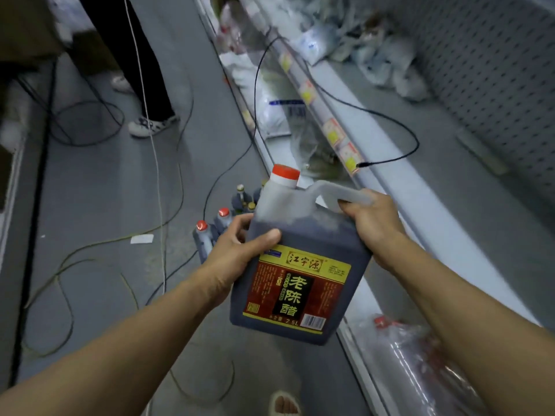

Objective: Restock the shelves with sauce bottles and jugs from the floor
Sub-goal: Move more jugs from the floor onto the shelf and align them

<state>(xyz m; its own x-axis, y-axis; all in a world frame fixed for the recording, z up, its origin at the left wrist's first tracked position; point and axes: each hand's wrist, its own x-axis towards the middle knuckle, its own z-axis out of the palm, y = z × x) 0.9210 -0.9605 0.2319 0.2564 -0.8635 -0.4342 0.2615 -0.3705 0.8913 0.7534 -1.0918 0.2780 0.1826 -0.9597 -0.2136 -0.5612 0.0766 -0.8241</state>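
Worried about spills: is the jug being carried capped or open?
Capped. A red cap sits on the neck of the jug, which the right hand holds by the handle, tilted.

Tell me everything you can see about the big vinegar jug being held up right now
The vinegar jug is translucent plastic, nearly full of dark liquid, with a red-topped white cap, a moulded handle and a red, black and yellow label marked 2.5L. It is held tilted in the air beside the shelf edge. The right hand grips the handle; the left hand holds its side, thumb on the front.
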